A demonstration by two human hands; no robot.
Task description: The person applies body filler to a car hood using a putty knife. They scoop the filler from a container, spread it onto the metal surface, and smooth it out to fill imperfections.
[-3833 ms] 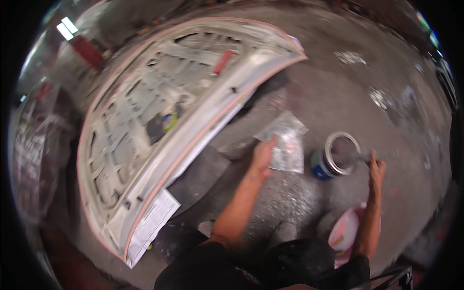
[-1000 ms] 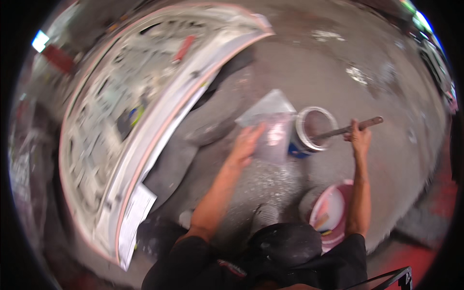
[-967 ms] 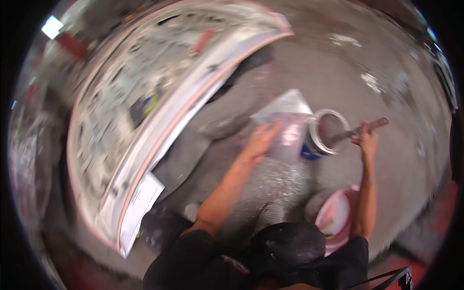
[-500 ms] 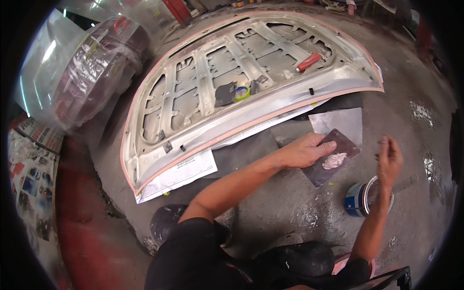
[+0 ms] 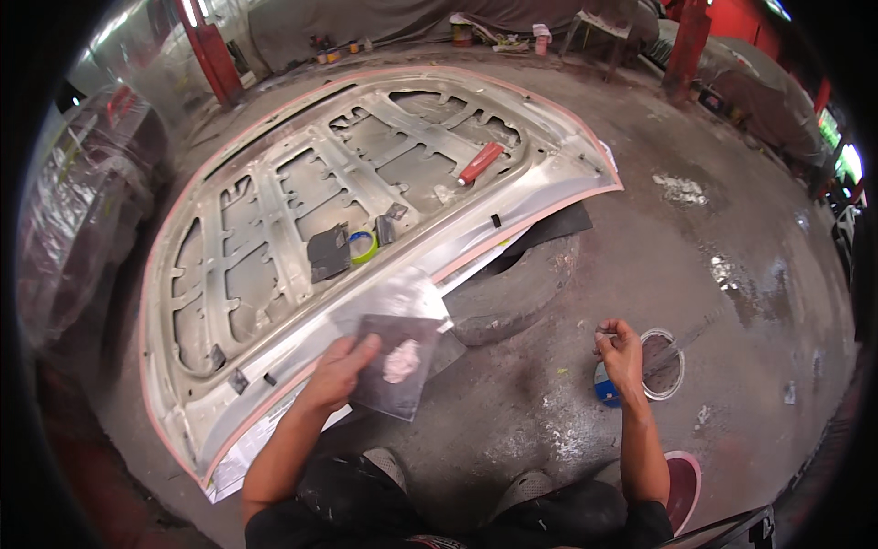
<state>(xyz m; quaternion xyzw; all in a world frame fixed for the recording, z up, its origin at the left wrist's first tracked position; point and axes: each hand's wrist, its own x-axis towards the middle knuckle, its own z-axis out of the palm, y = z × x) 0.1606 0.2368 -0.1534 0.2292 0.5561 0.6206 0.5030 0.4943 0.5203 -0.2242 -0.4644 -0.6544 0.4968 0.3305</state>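
Note:
My left hand [image 5: 338, 371] grips a dark flat board [image 5: 393, 384] by its edge, thumb on top. On the board sits a lump of pale pink paste [image 5: 401, 362]. A light grey sheet [image 5: 398, 297] shows behind the board, close to the hood's edge; whether my hand holds it too I cannot tell. My right hand [image 5: 622, 357] is raised with its fingers curled together beside the open can [image 5: 606, 389], which has a blue label and a whitish rim. Whatever those fingers may hold is too small to make out. A thin dark strip crosses the can's mouth.
A large hood panel [image 5: 293, 242] with a pinkish border lies ahead. On it are a red tube-like object [image 5: 480, 165], a green tape roll [image 5: 364, 247] and dark sheets [image 5: 329, 252]. Newspaper [image 5: 242, 457] lies beneath. A pink-rimmed basin [image 5: 697, 485] stands near my right arm.
The view has swung right and up. My left hand has brought the board and paste nearer my body, the grey sheet shifting along. My right hand's fingers have curled in.

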